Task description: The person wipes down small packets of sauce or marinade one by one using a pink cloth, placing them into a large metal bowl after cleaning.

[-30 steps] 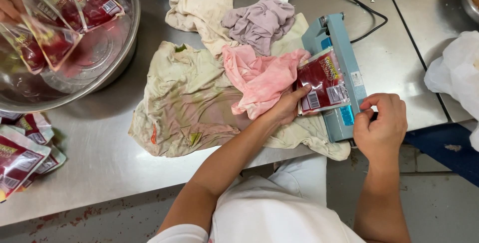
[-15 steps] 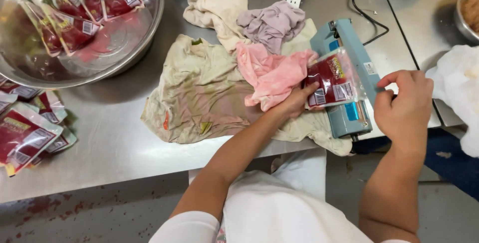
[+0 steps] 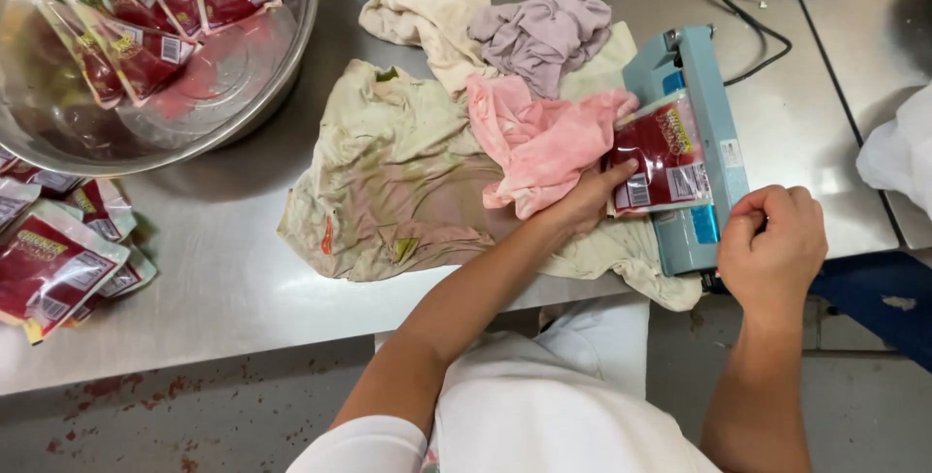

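From the head camera, the left hand (image 3: 587,203) is grasping a red sauce pouch (image 3: 663,155), thumb lying across its lower left corner, and is holding it flat with its right edge lying in the blue heat sealer (image 3: 701,143). The right hand (image 3: 774,245) is sitting at four o'clock of the pouch, fingers curled closed around the sealer's near end. A pink cloth (image 3: 539,138) is lying at nine o'clock of the pouch, over a stained beige cloth (image 3: 388,177). At ten o'clock, a steel bowl (image 3: 291,36) is holding more filled pouches (image 3: 155,16).
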